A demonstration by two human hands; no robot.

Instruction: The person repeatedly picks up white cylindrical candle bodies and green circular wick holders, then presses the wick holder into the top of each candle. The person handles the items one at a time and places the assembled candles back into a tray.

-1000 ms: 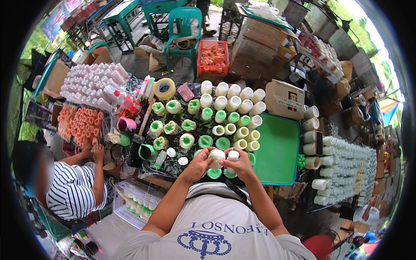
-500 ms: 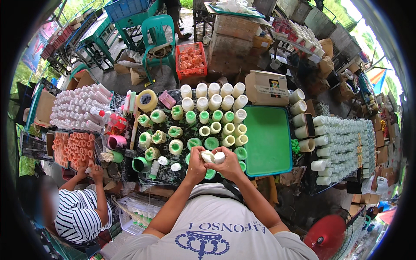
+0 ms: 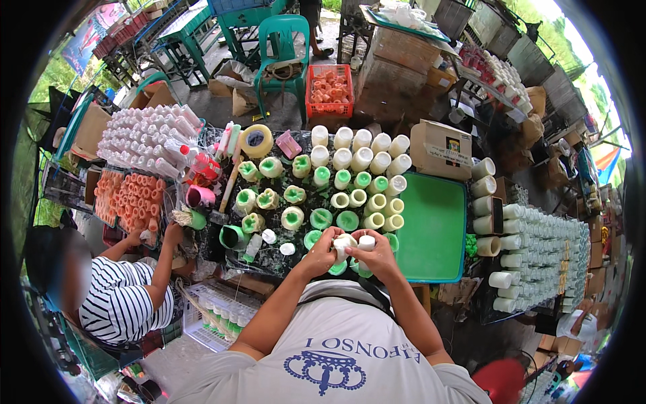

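Note:
Close to my body, at the table's near edge, my left hand (image 3: 322,252) has its fingers closed on a soft-looking, cream-white piece (image 3: 344,245) of irregular shape. My right hand (image 3: 379,258) is closed around a short white cylinder (image 3: 367,242), its thumb against the cream piece. The two held things are side by side, and the fingers hide their lower parts. Just beyond the hands are green-lined round moulds (image 3: 321,218) and rows of cream cylindrical moulds (image 3: 362,159). To the left, several lumpy cream moulds with green insides (image 3: 268,198) stand on the dark table.
A green tray (image 3: 431,229) lies to the right, with a cardboard box (image 3: 441,149) behind it. Rows of white cylinders (image 3: 531,249) fill the far right. At left, a co-worker in a striped top (image 3: 128,296) sits by orange pieces (image 3: 140,205). A hammer (image 3: 227,195) and tape roll (image 3: 256,141) lie on the table.
The whole view has shifted, so the table appears further right. My hands still hold the same two things together. The co-worker's hands have moved apart, one reaching toward the brush-like bundle.

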